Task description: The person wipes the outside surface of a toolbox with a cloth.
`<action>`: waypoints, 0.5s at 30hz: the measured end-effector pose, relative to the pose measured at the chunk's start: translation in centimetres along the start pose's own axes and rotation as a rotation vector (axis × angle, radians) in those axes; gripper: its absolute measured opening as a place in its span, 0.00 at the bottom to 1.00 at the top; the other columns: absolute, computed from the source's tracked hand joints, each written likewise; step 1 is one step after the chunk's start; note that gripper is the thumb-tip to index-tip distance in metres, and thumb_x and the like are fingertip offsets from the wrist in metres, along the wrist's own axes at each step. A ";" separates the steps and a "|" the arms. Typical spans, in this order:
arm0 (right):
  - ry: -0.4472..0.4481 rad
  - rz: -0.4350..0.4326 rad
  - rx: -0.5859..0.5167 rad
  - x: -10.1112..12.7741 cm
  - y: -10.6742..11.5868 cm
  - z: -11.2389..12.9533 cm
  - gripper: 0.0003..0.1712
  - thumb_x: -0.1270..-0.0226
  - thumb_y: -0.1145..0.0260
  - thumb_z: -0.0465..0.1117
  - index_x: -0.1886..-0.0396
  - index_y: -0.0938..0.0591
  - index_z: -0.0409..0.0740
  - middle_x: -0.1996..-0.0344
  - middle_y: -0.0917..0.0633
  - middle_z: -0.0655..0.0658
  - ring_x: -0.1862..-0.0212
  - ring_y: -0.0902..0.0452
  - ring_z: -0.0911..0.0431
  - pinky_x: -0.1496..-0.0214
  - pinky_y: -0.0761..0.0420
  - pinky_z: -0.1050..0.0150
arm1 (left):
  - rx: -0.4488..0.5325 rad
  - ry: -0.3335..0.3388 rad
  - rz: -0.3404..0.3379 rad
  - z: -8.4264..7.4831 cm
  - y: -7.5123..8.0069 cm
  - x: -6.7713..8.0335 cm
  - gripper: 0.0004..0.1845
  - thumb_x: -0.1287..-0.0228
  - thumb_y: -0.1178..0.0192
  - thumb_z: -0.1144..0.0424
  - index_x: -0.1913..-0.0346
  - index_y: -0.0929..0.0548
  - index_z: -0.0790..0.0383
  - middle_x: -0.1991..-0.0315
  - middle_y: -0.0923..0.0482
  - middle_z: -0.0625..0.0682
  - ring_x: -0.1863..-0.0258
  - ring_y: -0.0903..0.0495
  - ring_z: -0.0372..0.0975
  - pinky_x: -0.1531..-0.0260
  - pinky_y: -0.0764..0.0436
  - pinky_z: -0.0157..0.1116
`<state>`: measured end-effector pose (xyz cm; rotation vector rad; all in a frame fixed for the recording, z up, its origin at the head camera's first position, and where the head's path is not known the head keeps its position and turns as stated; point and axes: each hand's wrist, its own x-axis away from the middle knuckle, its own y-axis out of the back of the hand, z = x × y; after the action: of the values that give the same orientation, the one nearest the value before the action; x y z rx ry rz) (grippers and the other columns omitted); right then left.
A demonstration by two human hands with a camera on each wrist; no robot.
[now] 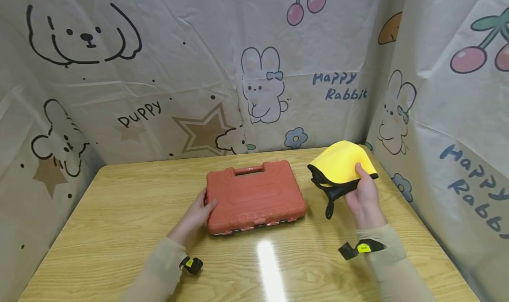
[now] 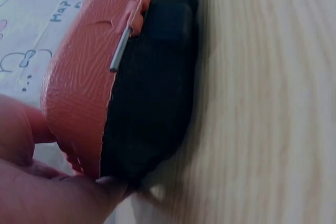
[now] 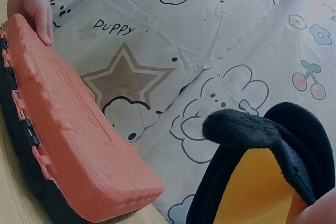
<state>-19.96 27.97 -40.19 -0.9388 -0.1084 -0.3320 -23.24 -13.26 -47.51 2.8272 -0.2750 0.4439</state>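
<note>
A closed orange tool case [image 1: 254,196] with a black underside lies flat in the middle of the wooden table [image 1: 119,213]. My left hand [image 1: 197,217] grips its front left corner, thumb on the lid; the left wrist view shows the case's edge [image 2: 84,87] with fingers [image 2: 31,182] at the corner. My right hand [image 1: 363,200] holds a folded yellow and black cloth [image 1: 341,167] just above the table, right of the case. In the right wrist view the cloth [image 3: 262,182] fills the lower right and the case [image 3: 68,140] sits at left.
Printed cartoon sheets [image 1: 246,63] hang as walls behind and on both sides of the table, close to its edges. Bare tabletop lies left of the case and along the front edge. A light glare [image 1: 269,266] shows on the wood.
</note>
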 end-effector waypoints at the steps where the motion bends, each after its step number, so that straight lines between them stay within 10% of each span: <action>1: 0.000 0.004 0.002 0.0 0.0 0.0 0.32 0.14 0.54 0.46 0.17 0.50 0.63 0.19 0.43 0.60 0.20 0.46 0.66 0.19 0.44 0.68 | -0.002 0.005 0.009 -0.1 0.1 0.0 0.39 0.15 0.56 0.61 0.17 0.66 0.66 0.16 0.64 0.66 0.17 0.63 0.56 0.19 0.56 0.54; 15: 0.000 0.001 0.033 -0.1 0.1 -0.3 0.33 0.14 0.54 0.47 0.17 0.52 0.63 0.18 0.45 0.59 0.19 0.48 0.64 0.18 0.44 0.67 | -0.012 0.036 0.105 -0.2 1.1 -1.2 0.38 0.15 0.56 0.58 0.16 0.65 0.58 0.15 0.66 0.62 0.16 0.65 0.54 0.19 0.58 0.56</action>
<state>-20.02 27.79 -40.47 -0.9067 -0.1130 -0.3285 -24.68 -14.08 -47.45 2.7992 -0.4184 0.5132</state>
